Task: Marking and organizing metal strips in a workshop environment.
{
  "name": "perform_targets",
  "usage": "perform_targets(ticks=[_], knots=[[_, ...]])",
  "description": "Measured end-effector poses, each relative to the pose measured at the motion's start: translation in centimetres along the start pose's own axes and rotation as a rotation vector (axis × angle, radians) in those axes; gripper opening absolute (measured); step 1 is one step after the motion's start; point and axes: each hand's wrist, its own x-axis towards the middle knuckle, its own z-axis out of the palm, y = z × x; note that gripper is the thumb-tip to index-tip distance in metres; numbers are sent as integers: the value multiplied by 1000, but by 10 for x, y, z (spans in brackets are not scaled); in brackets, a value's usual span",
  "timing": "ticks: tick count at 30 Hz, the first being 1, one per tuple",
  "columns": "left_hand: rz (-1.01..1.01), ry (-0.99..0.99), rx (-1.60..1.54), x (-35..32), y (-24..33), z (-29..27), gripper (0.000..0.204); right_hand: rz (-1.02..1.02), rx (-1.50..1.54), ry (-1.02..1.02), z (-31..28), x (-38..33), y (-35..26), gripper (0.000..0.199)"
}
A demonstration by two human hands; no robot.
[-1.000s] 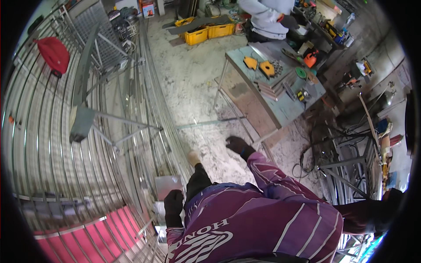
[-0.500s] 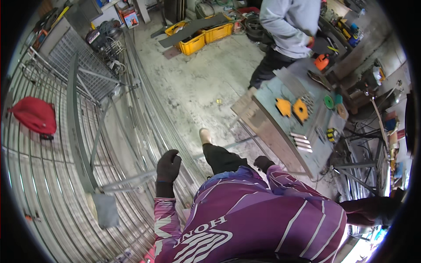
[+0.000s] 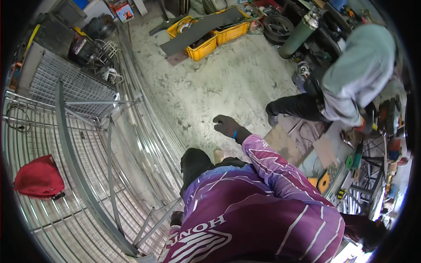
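Observation:
My right hand, in a dark glove with a blue band at the wrist, is held out in front of my body over the concrete floor. Its fingers are loosely bent, with a small gap at the tips and no object visible in them. Low beside my left side, my left hand shows only in part, also dark-gloved; its fingers are hidden. Closest to it are the grey metal struts of a rack with long shiny rods. A red cloth bag or cap lies on these rods.
A co-worker in a grey hooded top bends over a workbench at the right. Yellow crates bear a dark flat sheet. Near the co-worker stands a green gas cylinder. Long metal bars run along the floor at left.
My right hand has swung forward and left, while my left hand has dropped back beside my body. I have stepped forward. The co-worker now appears farther right and lower, leaning over the bench.

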Motion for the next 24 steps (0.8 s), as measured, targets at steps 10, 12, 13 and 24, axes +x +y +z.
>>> perform_targets(ticks=[10, 12, 13, 24], knots=[[210, 82, -218, 349, -24, -358, 36, 100, -972, -486, -63, 33, 152, 21], [127, 164, -265, 413, -33, -478, 35, 792, -3, 13, -72, 18, 152, 15], [168, 236, -308, 437, -36, -538, 31, 1067, 567, 373, -73, 15, 147, 23], [293, 478, -732, 634, 130, -809, 24, 635, -3, 23, -197, 183, 207, 28]])
